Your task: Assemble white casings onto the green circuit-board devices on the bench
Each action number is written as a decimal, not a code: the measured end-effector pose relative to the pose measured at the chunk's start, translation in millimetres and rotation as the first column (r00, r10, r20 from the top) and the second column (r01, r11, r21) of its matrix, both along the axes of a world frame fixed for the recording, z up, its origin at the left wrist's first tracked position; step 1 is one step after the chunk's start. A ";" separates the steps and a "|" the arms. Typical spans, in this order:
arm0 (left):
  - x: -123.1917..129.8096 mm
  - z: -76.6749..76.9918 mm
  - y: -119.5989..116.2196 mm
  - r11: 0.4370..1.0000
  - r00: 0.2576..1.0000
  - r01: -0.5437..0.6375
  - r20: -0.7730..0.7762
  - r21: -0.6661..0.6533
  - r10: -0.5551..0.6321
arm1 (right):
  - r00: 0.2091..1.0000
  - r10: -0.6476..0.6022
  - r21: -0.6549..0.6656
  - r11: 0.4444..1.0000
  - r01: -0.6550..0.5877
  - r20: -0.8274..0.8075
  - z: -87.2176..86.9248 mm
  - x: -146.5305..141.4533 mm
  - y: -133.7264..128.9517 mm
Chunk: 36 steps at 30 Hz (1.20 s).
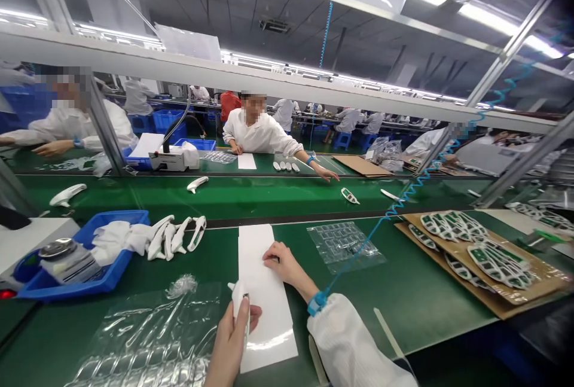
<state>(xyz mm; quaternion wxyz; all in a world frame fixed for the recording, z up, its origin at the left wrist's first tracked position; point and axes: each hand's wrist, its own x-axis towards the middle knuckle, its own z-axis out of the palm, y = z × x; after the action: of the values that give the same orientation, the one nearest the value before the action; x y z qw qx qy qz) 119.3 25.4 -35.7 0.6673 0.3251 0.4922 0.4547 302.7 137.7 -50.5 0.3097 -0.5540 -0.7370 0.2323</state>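
Near the front edge of the green bench, my left hand (pixel 232 334) is wrapped round a white plastic device housing (pixel 239 298), tilted upward with a narrow tip at its top. Fingers and thumb hide part of it. My right hand (pixel 286 265) is just above a glossy white sheet (pixel 258 242), its thumb and fingertips pinched together. Whatever lies between those fingertips, if anything, is too small to make out. A blue wrist strap (pixel 317 303) with a coiled cord sits on my right wrist. Right of the sheet lies a clear plastic sheet of small pieces (pixel 343 243).
At left, a blue tray (pixel 92 285) holds white cloths and a metal-topped item, beside several white housings (pixel 177 237). Clear blister packaging (pixel 143 339) lies in front. Cardboard (pixel 506 306) at right bears housings with green boards (pixel 497 261). Across the conveyor (pixel 278 192), a co-worker (pixel 258 127) reaches out.
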 end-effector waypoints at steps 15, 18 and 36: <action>2.4 5.2 -3.8 0.997 0.999 -0.045 0.005 0.059 0.044 | 0.992 0.120 -0.079 0.989 -0.123 -0.041 3.2 6.9 9.8; 1.9 7.4 -4.8 0.998 0.999 -0.039 -0.008 0.058 0.040 | 0.993 0.093 -0.077 0.992 -0.098 -0.071 -0.7 4.0 9.6; -10.7 32.2 -26.3 0.995 0.964 -0.007 0.265 -0.098 0.033 | 0.781 0.109 -0.269 0.902 -0.337 -0.615 82.2 -64.8 -107.0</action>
<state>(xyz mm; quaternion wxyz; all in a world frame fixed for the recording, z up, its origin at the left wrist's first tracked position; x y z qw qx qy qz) 108.6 -0.9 -3.5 0.7378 0.2236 0.4227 0.4765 237.9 30.6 31.7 0.3829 -0.4098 -0.6102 0.5595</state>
